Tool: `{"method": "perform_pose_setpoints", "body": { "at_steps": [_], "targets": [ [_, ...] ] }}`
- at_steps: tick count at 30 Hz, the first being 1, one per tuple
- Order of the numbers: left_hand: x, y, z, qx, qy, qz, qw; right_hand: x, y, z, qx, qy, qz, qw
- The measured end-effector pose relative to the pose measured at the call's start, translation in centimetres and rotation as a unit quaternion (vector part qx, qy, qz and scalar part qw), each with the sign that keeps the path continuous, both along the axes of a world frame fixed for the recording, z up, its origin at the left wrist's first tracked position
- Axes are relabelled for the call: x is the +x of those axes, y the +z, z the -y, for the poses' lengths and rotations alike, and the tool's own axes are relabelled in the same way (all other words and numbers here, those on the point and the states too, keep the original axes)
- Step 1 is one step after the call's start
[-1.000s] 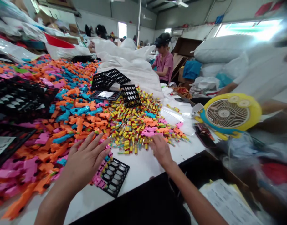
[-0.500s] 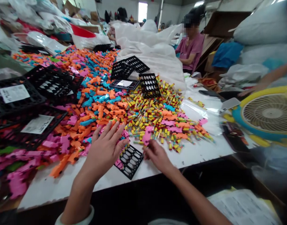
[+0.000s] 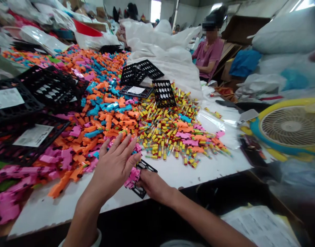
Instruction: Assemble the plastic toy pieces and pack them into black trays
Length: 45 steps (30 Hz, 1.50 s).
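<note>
At the table's front edge lies a black slotted tray (image 3: pixel 139 192), partly covered by both hands, with pink toy pieces (image 3: pixel 133 176) on it. My left hand (image 3: pixel 117 164) is over the tray's upper left side, its fingers spread and its palm down. On the tray's right side is my right hand (image 3: pixel 153 183), its fingers bent around a pink piece and their tips partly hidden. Behind the hands lie a heap of orange, pink and blue toys (image 3: pixel 108 120) and a pile of small yellow capped tubes (image 3: pixel 159 133).
More black trays (image 3: pixel 54 85) lie at the left, others (image 3: pixel 164 93) behind the tubes. A yellow and blue fan (image 3: pixel 292 127) stands at the right. Across the table sits a person in a pink shirt (image 3: pixel 210 60). White plastic bags (image 3: pixel 162 44) lie at the back.
My right hand has moved left from the yellow tubes onto the tray, bringing the pink piece. My left hand has barely moved. The other person's arm at the right edge has mostly left the view.
</note>
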<state>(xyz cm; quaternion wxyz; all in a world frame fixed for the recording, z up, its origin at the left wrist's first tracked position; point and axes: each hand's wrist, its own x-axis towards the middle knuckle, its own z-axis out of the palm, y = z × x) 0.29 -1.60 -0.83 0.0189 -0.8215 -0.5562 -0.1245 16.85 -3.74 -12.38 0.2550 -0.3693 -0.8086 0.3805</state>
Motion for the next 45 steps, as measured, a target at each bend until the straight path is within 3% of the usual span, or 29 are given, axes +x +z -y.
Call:
{"method": "perform_pose_setpoints", "body": {
  "at_steps": [3, 5, 7, 9, 11, 14, 16, 25, 30, 35, 40, 43, 45],
  "targets": [
    [-0.2, -0.3, -0.2, 0.021, -0.008, -0.003, 1.0, -0.4, -0.2, 0.2, 0.012, -0.009, 0.017, 1.0],
    [-0.5, -0.6, -0.5, 0.037, -0.015, -0.003, 0.999, 0.7, 0.1, -0.5, 0.021, -0.031, -0.011, 0.999],
    [-0.7, -0.9, -0.8, 0.043, -0.021, 0.002, 0.999, 3.6, 0.8, -1.8, 0.068, -0.12, -0.051, 0.989],
    [-0.8, -1.1, -0.9, 0.042, -0.025, 0.004, 0.999, 8.0, 1.6, -3.5, 0.147, -0.271, -0.048, 0.95],
    [-0.9, -1.2, -1.0, 0.038, -0.027, 0.002, 0.999, 13.1, 2.3, -5.2, 0.216, -0.401, 0.038, 0.889],
    [-1.0, -1.3, -1.1, 0.038, -0.029, 0.002, 0.999, 19.2, 2.9, -7.3, 0.264, -0.48, 0.225, 0.806],
    [-1.0, -1.4, -1.2, 0.042, -0.028, 0.005, 0.999, 21.3, 2.9, -8.2, 0.265, -0.489, 0.295, 0.777],
    [-0.7, -0.6, -1.0, 0.016, -0.013, -0.009, 1.0, 20.1, 2.8, -8.7, 0.283, -0.415, 0.304, 0.809],
    [-0.7, -0.6, -1.0, 0.021, -0.018, -0.011, 1.0, 21.4, 2.9, -8.5, 0.28, -0.388, 0.266, 0.837],
    [-0.9, -0.9, -1.1, 0.027, -0.018, 0.0, 0.999, 21.3, 4.0, -10.1, 0.296, -0.36, 0.319, 0.825],
    [-0.8, 0.2, -1.0, -0.044, 0.005, -0.006, 0.999, 20.3, 5.2, -10.2, 0.297, -0.328, 0.354, 0.824],
    [-0.2, 1.2, -1.0, -0.037, 0.044, -0.01, 0.998, 19.5, 5.7, -8.8, 0.287, -0.321, 0.309, 0.848],
    [0.3, 1.5, -1.1, -0.024, 0.048, -0.02, 0.998, 18.0, 5.8, -7.6, 0.245, -0.323, 0.251, 0.879]
  ]
}}
